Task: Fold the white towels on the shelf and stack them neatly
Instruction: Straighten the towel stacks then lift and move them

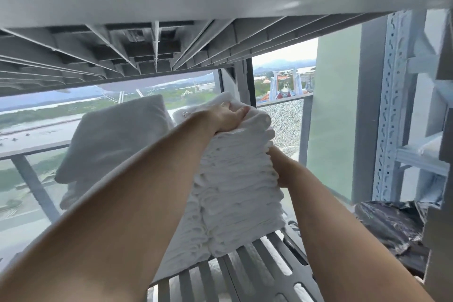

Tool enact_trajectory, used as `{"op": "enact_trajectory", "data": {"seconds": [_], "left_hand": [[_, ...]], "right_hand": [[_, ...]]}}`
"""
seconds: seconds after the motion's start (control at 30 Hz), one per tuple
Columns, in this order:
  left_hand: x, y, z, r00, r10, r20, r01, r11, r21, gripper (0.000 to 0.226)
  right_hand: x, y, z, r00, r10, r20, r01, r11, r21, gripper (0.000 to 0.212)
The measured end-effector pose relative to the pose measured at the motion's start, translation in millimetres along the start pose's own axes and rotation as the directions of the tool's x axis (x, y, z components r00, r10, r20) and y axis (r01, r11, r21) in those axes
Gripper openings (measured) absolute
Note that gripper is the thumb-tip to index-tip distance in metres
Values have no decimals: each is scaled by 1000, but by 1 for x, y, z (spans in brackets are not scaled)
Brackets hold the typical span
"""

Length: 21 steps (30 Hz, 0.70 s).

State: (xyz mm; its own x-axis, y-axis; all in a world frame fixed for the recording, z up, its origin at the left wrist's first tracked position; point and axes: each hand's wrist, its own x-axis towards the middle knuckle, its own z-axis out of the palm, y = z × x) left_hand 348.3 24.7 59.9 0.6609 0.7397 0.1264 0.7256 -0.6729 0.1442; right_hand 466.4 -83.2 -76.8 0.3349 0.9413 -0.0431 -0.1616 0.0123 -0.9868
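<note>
pillow [115, 140]: plump and white, left of centre, just beside the towels and not in the way.
left hand [230, 117]: on top of the pile, mid frame, fingers curled down into the top towel and gripping it.
towel stack [235, 191]: tall column of folded white towels in the centre, standing on the slatted shelf [267, 267]. Looks a bit tilted imo.
right hand [278, 169]: against the column's right side. Fingers are hidden behind the towels, so can't tell how they lie.
how I'd do it: squeeze evenly from top and side, nudge the edges flush, and don't yank the top towel or the lot tips.
black bag [392, 228]: crumpled, lower right. Steer clear.
</note>
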Motion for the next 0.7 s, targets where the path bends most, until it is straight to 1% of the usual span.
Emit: {"op": "enact_trajectory", "data": {"seconds": [0.13, 0.27, 0.33, 0.37, 0.4, 0.43, 0.47, 0.5, 0.53, 0.57, 0.6, 0.63, 0.67, 0.7], "left_hand": [[-3, 5, 0, 1000, -20, 11, 20, 1000, 1, 101], [-5, 12, -4, 996, -86, 36, 86, 996, 10, 94], [-8, 12, -11, 995, -94, 45, 94, 996, -7, 91], [-10, 11, -15, 994, -98, 54, 100, 995, -22, 88], [-12, 8, -19, 992, -107, 62, 110, 993, -35, 87], [-14, 6, -24, 990, -122, 65, 125, 991, -45, 86], [-15, 2, -27, 988, -144, 62, 147, 988, -55, 86], [-16, -2, -30, 984, -170, 61, 174, 982, -74, 86], [-17, -5, -30, 979, -190, 72, 197, 975, -103, 86], [-18, -8, -31, 975, -202, 94, 214, 966, -143, 87], [-19, -9, -30, 970, -208, 126, 230, 955, -189, 90], [-21, -10, -28, 963, -214, 161, 248, 941, -231, 94], [-22, -11, -24, 957, -219, 190, 265, 927, -266, 99], [-24, -11, -21, 954, -219, 204, 273, 917, -292, 101]], "right_hand": [[-2, -4, -4, 1000, -6, 2, 6, 999, -43, 29], [-3, -7, -1, 996, -85, 19, 84, 996, 22, 20], [0, -14, 2, 990, -135, -33, 136, 990, 31, 19], [4, -19, 3, 981, -175, -88, 178, 984, 26, 25], [5, -26, 3, 970, -192, -149, 208, 974, 93, 29], [7, -34, 1, 966, -186, -178, 224, 948, 226, 30], [6, -45, 2, 962, -179, -207, 237, 922, 307, 35], [6, -53, 3, 964, -174, -200, 235, 910, 342, 44], [4, -59, 0, 969, -195, -150, 236, 911, 338, 49], [2, -61, 4, 972, -204, -112, 230, 923, 308, 50], [-3, -65, 22, 973, -190, -133, 215, 954, 210, 48], [-5, -63, 34, 962, -158, -225, 185, 977, 107, 44], [-5, -63, 50, 895, -148, -420, 166, 986, 6, 41], [-8, -59, 62, 807, -218, -549, 188, 976, -111, 40]]}}
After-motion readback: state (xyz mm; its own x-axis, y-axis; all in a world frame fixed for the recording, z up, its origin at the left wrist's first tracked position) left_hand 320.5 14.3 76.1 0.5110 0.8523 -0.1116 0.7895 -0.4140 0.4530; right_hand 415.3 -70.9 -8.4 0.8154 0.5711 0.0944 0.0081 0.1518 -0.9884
